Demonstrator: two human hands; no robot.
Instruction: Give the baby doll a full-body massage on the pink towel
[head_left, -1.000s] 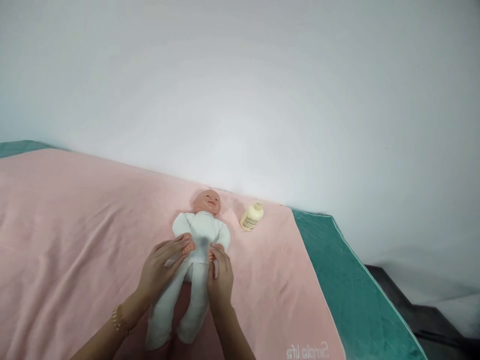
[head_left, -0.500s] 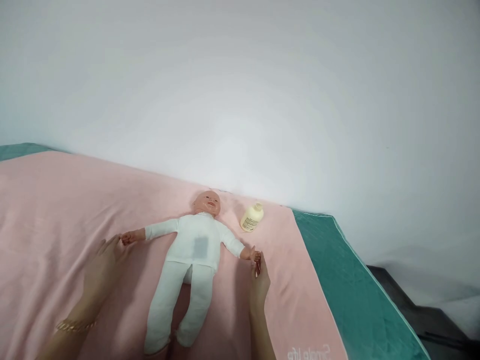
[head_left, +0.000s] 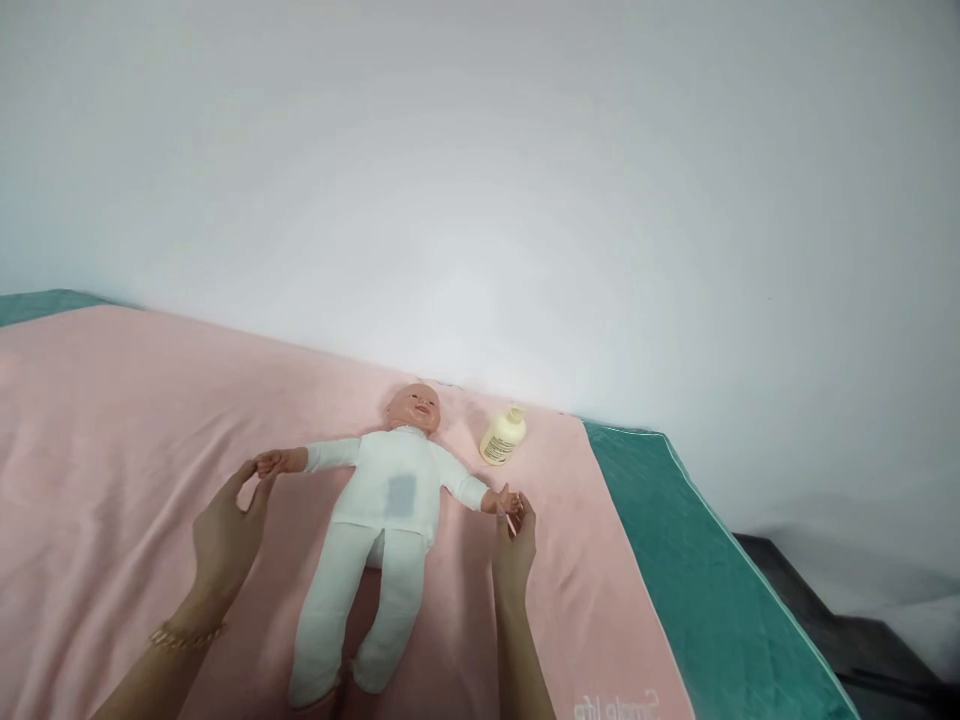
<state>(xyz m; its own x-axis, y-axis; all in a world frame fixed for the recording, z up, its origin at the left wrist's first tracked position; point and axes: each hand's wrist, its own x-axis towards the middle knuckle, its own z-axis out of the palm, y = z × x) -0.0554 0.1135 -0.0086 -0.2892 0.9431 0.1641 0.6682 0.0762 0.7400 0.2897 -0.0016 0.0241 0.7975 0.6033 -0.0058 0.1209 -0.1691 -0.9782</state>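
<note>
A baby doll [head_left: 386, 465] lies on its back with its arms spread, its white cloth body marked by a grey patch on the chest. My left hand [head_left: 227, 530], with a gold bracelet at the wrist, pinches the doll's hand on the left side between thumb and fingers. On the other side, the thumb and fingers of my right hand [head_left: 515, 550] close around the doll's other hand. A pale yellow bottle [head_left: 503, 438] with dark print stands or leans beside the doll's head, touched by neither hand.
Under the doll is a pink blanket [head_left: 150, 400] with some folds and lettering near the bottom. Green fabric [head_left: 675, 540] shows past its right edge. A white wall [head_left: 480, 200] rises directly behind, and a dark object [head_left: 847, 640] sits at the lower right.
My left hand has shifted right and turned, its thumb now against the doll's hand; that doll arm has moved slightly inward. My right thumb has come round the other doll hand.
</note>
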